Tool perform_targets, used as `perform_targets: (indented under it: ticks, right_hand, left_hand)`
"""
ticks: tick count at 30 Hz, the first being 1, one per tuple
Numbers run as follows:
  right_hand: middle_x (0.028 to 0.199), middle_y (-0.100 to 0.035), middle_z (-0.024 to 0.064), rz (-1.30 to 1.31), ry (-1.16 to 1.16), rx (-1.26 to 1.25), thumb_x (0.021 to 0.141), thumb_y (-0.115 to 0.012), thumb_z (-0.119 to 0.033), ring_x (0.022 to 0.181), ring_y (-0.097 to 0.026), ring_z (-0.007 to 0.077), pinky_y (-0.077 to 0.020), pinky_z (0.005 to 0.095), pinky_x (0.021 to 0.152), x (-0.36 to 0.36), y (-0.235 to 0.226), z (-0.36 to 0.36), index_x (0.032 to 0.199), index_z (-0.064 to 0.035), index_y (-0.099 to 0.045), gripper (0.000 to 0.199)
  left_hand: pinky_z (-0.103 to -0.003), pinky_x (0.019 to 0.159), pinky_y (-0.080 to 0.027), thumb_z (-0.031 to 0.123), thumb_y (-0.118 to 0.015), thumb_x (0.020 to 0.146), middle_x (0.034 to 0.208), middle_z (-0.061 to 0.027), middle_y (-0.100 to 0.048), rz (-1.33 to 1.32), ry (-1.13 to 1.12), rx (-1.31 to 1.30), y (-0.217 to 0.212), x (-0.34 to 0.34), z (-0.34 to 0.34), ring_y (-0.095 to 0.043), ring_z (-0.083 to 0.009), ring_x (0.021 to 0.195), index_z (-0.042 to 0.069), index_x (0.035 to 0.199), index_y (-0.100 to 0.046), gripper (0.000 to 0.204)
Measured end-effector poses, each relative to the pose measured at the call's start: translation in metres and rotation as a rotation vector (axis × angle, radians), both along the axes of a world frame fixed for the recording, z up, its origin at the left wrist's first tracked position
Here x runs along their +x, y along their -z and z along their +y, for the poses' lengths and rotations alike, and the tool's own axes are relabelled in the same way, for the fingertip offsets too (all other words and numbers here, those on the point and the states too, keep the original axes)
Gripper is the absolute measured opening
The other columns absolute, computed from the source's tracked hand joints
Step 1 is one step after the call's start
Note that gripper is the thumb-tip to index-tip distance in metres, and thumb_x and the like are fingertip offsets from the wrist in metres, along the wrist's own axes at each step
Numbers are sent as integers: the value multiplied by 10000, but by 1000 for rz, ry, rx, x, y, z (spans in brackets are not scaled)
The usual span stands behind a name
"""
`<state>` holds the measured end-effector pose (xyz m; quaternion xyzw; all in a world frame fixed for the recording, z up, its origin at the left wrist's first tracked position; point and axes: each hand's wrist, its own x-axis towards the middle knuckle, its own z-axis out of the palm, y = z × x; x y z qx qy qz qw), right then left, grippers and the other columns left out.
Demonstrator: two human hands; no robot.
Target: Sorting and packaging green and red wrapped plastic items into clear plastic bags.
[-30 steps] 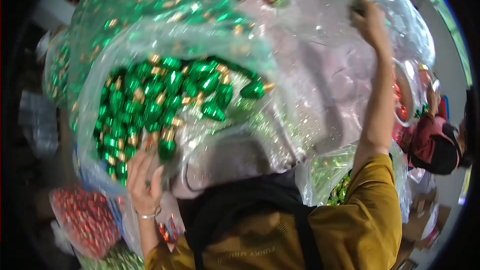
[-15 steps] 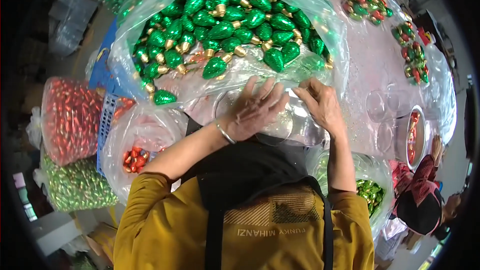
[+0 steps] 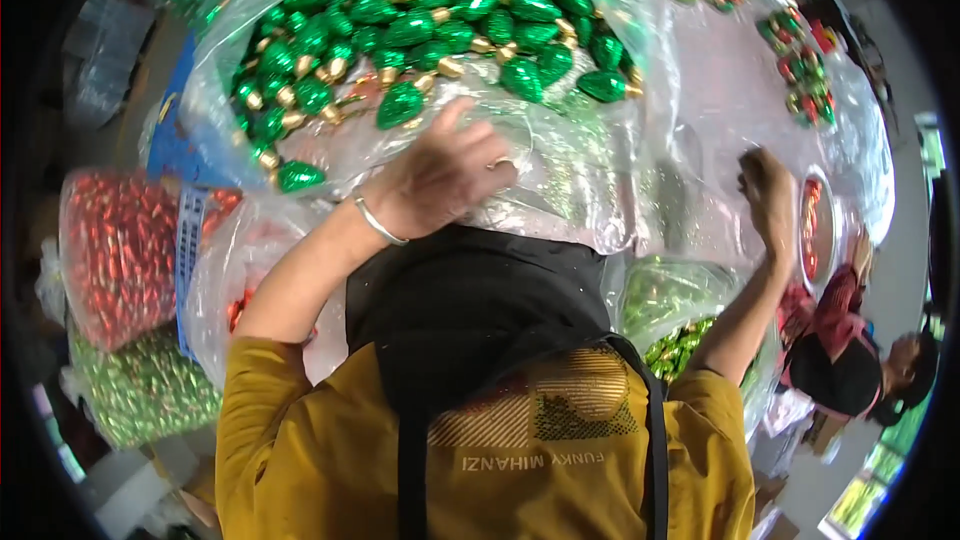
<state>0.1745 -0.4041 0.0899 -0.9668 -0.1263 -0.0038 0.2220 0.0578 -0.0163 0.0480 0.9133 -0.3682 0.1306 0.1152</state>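
Crinkly clear bag (image 3: pixel 560 170), glossy bulb ornaments (image 3: pixel 440 20)

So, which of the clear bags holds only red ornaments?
The bag of red ornaments at the far left, lying just above the bag of pale green ones; the others hold green or mixed colours.

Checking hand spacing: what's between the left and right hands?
Head view: crumpled clear plastic bag spans between left hand and right hand, with green glittery bulb ornaments behind it.
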Motion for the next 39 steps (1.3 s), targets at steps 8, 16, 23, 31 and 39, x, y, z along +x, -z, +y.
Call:
perform_targets:
  ticks: [8,16,23,31,39]
  right_hand:
    - [945,-650,192,-459,75,235,834,-635,-204,888,-629,263,-473,329,786,-21,28,-34,1005,50,-607,307]
    - [671,-631,78,-362,1175,220,887,-558,-323,622,-559,118,-440,277,605,-233,179,-252,770,32,-638,382]
    - [924,-640,228,220,809,-265,799,-574,-367,874,-609,387,-478,432,766,-281,401,-275,947,13,-628,411]
    - [1105,-600,225,695,461,-365,735,-612,-544,1018,-590,349,-461,436,860,-260,416,-296,1122,-2,-557,668]
    - [797,-583,58,449,955,1593,740,-631,-310,740,-554,247,-463,356,717,-194,196,-186,866,-107,-578,245]
  left_hand:
    - [-499,1051,-262,41,-637,740,1021,-97,-581,-5,-48,37,-1,14,-9,-493,-285,1131,45,910,-610,172]
    - [-450,1020,-303,20,-627,770,970,-129,-586,176,-50,60,0,6,0,-546,-291,1023,-2,921,-577,160]
    - [-437,1005,-316,37,-656,754,1080,-113,-592,-108,-206,210,-18,-16,-18,-524,-311,1103,15,1059,-583,314]
    - [-384,926,-399,29,-660,776,1105,-152,-590,-169,-747,-143,-5,-108,76,-536,-314,1090,-3,1034,-612,265]
    - [-336,780,-478,124,-635,833,804,-147,-664,313,-1752,-731,286,-379,235,-628,-197,810,-26,916,-655,172]
